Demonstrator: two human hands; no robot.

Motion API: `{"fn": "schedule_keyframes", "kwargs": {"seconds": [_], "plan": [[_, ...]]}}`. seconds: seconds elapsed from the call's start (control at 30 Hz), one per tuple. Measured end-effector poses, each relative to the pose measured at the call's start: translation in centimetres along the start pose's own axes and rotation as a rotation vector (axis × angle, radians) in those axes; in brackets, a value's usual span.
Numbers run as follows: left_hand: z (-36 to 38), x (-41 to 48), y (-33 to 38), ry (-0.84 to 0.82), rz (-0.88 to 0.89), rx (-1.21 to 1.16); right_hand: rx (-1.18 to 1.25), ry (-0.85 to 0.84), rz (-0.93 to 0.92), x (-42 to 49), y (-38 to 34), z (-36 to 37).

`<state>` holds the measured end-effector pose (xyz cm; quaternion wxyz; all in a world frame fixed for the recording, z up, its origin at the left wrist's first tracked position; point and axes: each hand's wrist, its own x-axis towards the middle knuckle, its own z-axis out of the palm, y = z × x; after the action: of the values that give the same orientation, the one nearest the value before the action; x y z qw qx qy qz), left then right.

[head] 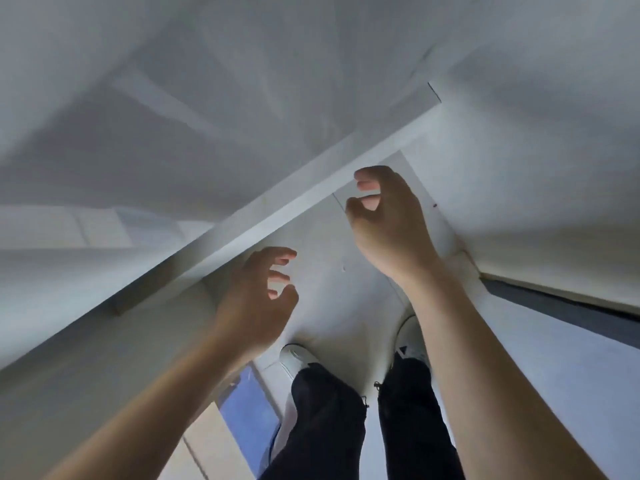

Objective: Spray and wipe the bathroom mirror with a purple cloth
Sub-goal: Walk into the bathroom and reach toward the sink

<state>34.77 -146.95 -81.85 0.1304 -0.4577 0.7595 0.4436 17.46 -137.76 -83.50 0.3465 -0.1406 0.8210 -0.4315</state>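
Head view, blurred, angled steeply down. Left hand (256,299) is raised with fingers loosely curled, gripping nothing. Right hand (388,220) sits higher and further forward, also loosely curled and holding nothing (thumb near the fingertips). Below are black trousers (329,427) and white shoes (294,356) on the pale white floor (325,289). A white diagonal ledge (277,199) passes beside the left hand. Where the purple cloth and the bathroom mirror are, I cannot tell.

White shoes (298,355) on pale floor (325,237); blue patch (249,414), perhaps a mat.
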Motion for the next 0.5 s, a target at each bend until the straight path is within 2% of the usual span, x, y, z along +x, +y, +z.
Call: {"fn": "schedule_keyframes", "kwargs": {"seconds": [0.13,0.33,0.43,0.5], "plan": [[0.5,4.1,0.8,0.101,0.076,0.005,0.097,0.130,-0.058,2.5,2.6,0.7],[1.8,10.7,1.4,0.264,0.153,0.027,0.084,0.135,-0.116,9.9,3.5,1.4],[2.1,14.0,2.0,0.417,0.102,-0.065,0.201,0.141,-0.139,12.7,2.5,1.1],[2.3,16.3,2.9,0.451,0.053,-0.173,0.291,0.113,-0.146,13.8,1.9,1.3]]}}
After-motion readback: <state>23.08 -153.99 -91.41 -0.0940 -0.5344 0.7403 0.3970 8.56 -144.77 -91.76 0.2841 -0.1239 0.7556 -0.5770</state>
